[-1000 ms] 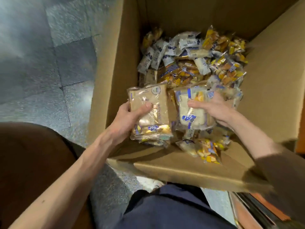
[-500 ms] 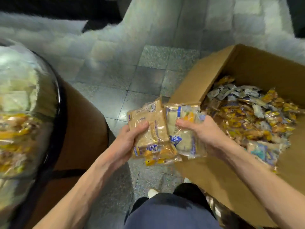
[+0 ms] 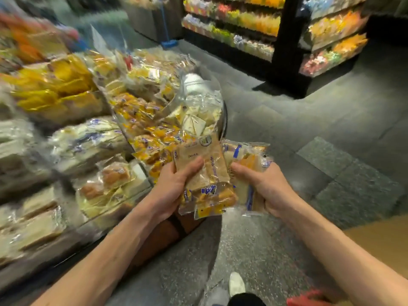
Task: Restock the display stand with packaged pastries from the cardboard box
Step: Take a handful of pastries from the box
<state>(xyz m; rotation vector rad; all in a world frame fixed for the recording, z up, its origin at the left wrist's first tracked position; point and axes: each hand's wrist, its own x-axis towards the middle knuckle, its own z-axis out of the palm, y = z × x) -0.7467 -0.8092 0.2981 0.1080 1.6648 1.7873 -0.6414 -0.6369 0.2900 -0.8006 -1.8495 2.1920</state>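
Note:
My left hand (image 3: 171,188) grips a stack of brown packaged pastries (image 3: 207,171), thumb across the top pack. My right hand (image 3: 263,186) grips a second bundle of clear packs with blue print (image 3: 242,153), touching the first stack. Both bundles are held in the air just right of the display stand (image 3: 110,138), whose tiers are heaped with wrapped pastries behind clear curved guards. A corner of the cardboard box (image 3: 384,241) shows at the lower right; its contents are out of view.
Dark shelving (image 3: 284,38) full of colourful snack packs stands across the grey tiled aisle (image 3: 331,133). My white shoe (image 3: 236,283) is on the floor below my hands. Something red (image 3: 309,298) lies at the bottom edge.
My view has swung from the box up to the display stand. Both hands have carried their pastry bundles out of the box and over to the stand's right side.

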